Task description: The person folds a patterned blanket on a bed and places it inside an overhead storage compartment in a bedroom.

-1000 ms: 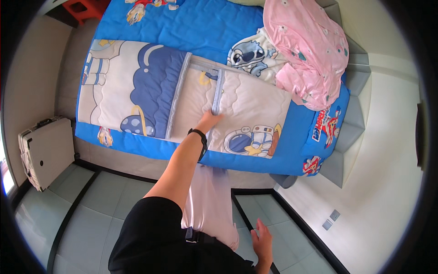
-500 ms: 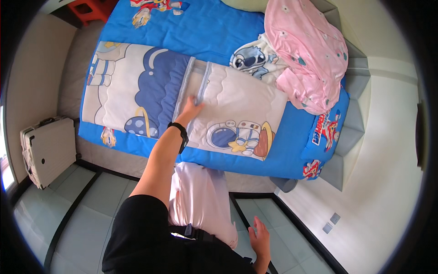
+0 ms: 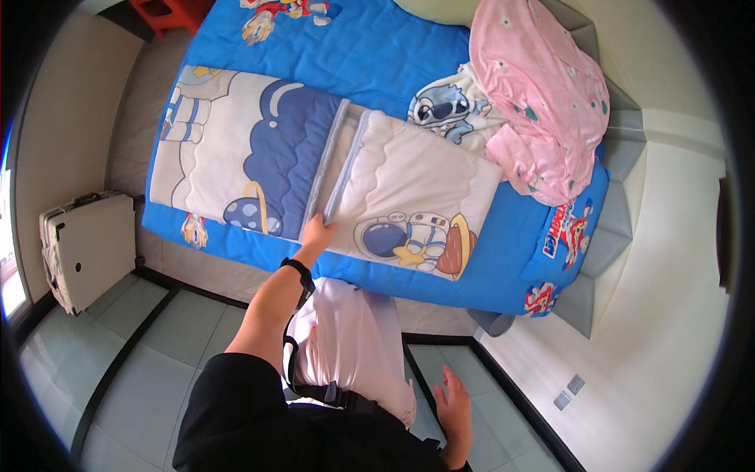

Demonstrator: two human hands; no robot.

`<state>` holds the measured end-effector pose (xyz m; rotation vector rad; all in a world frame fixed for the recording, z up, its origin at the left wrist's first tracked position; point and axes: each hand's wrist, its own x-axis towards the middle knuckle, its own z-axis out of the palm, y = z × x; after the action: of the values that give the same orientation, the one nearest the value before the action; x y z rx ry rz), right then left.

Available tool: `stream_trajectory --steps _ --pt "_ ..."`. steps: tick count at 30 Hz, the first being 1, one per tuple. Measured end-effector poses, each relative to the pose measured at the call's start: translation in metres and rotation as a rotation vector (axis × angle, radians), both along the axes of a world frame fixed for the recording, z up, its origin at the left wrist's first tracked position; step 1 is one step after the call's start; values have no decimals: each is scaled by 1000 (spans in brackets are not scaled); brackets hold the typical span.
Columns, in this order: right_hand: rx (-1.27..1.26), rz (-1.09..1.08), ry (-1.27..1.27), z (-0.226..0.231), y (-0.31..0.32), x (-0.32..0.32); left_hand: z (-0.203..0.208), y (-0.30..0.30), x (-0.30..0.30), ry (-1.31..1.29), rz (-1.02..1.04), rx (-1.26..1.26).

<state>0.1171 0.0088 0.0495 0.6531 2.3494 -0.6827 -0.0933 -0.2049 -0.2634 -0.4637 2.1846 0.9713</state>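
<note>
A quilt (image 3: 425,165) printed with an astronaut and blue clouds lies folded on the bed, its two folded sides nearly meeting at a narrow strip with grey-blue edging. My left hand (image 3: 317,234) rests on the near end of that strip, thumb apart from the fingers; it looks open, though some fingertips are hard to make out. A dark watch band (image 3: 301,275) circles the left wrist. My right hand (image 3: 454,413) hangs open beside my body, above the floor, holding nothing.
The quilt lies on a blue padded bed cover (image 3: 385,55). A pink blanket (image 3: 543,102) and a white blanket with a cartoon face (image 3: 448,110) are heaped near the grey headboard (image 3: 609,236). A white suitcase (image 3: 93,256) stands at left, a red stool (image 3: 169,16) far left.
My left hand has slid toward me along the strip between the quilt's folded sides, to its near end. The right hand stays low at my side. The view has shifted slightly.
</note>
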Motion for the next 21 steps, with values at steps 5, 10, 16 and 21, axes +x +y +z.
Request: stream_trajectory --steps 5,10,16,21 --pt "-15 19 -26 0 2 -6 -17 2 -5 -93 -79 -3" --pt "5 57 -48 -1 1 -7 -21 24 -71 62 27 114" --pt "-16 35 -95 1 -3 -6 -8 51 -150 17 298 650" --pt "7 42 -73 4 -6 -7 -12 49 -155 310 134 432"
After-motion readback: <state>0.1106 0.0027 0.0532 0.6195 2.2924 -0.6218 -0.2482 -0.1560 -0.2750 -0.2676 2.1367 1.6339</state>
